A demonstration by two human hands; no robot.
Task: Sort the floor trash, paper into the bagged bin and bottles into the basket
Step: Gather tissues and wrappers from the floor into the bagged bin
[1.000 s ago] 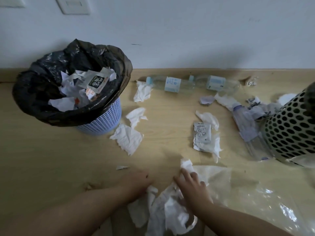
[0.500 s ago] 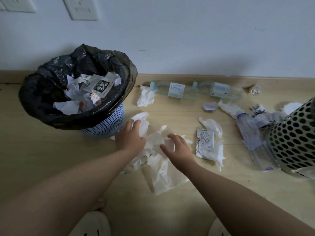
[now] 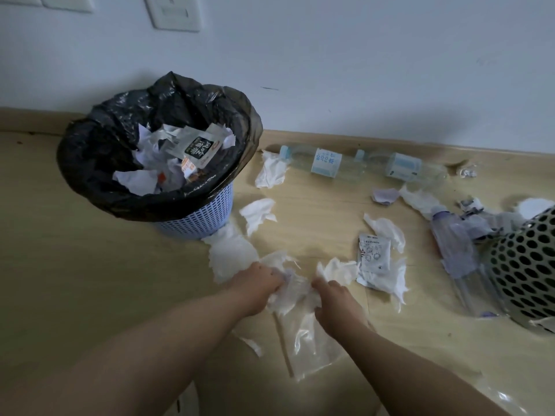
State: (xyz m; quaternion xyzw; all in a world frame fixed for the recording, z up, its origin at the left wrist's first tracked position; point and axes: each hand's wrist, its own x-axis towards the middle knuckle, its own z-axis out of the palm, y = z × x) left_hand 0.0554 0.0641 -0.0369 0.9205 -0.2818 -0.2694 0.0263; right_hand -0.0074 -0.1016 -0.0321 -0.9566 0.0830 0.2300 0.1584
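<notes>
Left hand (image 3: 258, 285): reaching down to the floor in front of the bagged bin, fingers curling shut into a crumpled tissue wad (image 3: 289, 291).
Right hand (image 3: 338, 301): gripping the same wad from its right side, fingers bent closed; both forearms are stretching forward from the bottom edge.
Clear plastic sheet (image 3: 306, 340): lying flat on the floor (image 3: 90, 280) under the hands, just nearer the camera than the wad.
Writing: the dark packet (image 3: 199, 150) in the bin is showing white characters I cannot read; the nearer bottle label (image 3: 326, 161) is showing blue lettering too small to make out; the white sachet (image 3: 374, 255), right of the bin, is carrying small drawings and a line of print.
Bagged bin (image 3: 192, 211): a lilac lattice bin lined with a black bag (image 3: 99, 151), holding white paper scraps and packets.
Bottles (image 3: 339, 163): two clear ones are lying end to end along the wall, right of the bin; a third, purple-capped bottle (image 3: 453, 247) is lying farther right, against the basket.
Basket (image 3: 528, 265): perforated, sitting at the far right, contents not showing.
Loose tissues (image 3: 258, 213): scattered on the floor just right of the bin.
</notes>
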